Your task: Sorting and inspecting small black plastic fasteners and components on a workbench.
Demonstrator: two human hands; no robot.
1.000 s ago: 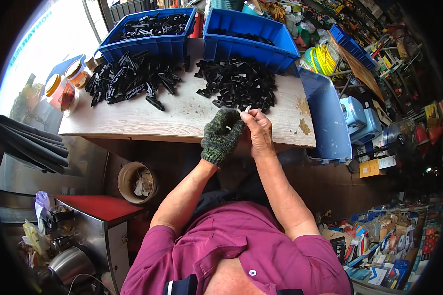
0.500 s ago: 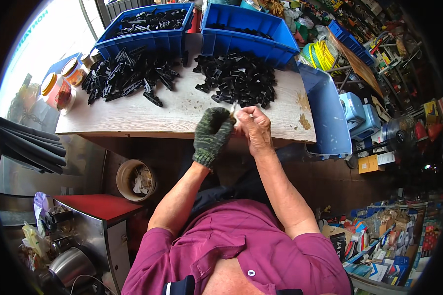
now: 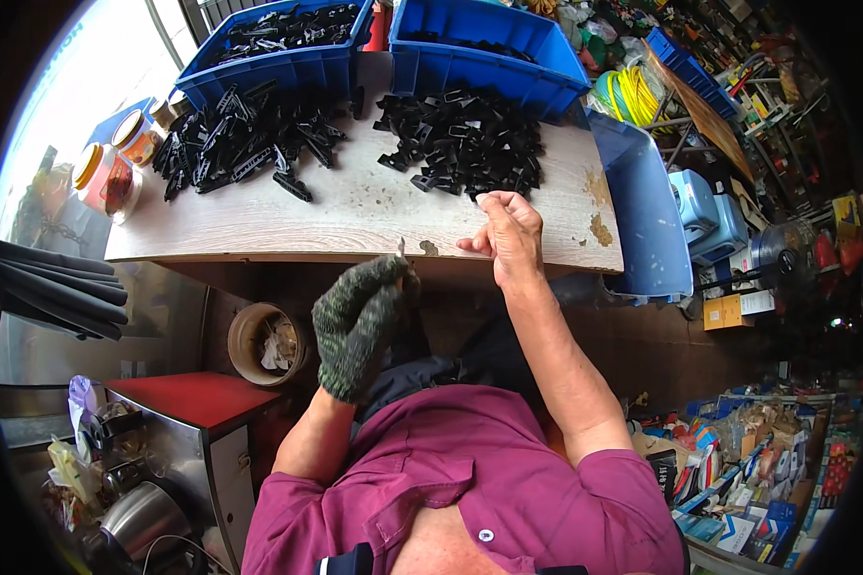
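Note:
My left hand (image 3: 353,331), in a dark green and black knit glove, is closed in front of the table's near edge. From its fingertips sticks up a slim tool with a pale pointed tip (image 3: 402,247); the glove hides most of it. My bare right hand (image 3: 516,235) is over the table, thumb and forefinger pinched at the near edge of a pile of small black plastic pieces (image 3: 465,144). A black piece seems to be at those fingertips. To the left lies another pile, of longer black plastic parts (image 3: 244,139).
Two blue crates, one left (image 3: 268,72) and one right (image 3: 489,81), stand behind the piles with black parts inside. Lidded jars (image 3: 105,177) stand at the table's left edge. A blue tub (image 3: 642,211) adjoins its right side. On the floor is a round bin (image 3: 267,343).
My hands have come apart. The left has drawn back toward me and to the left with the slim tool; the right has moved forward and right to the pile's near edge.

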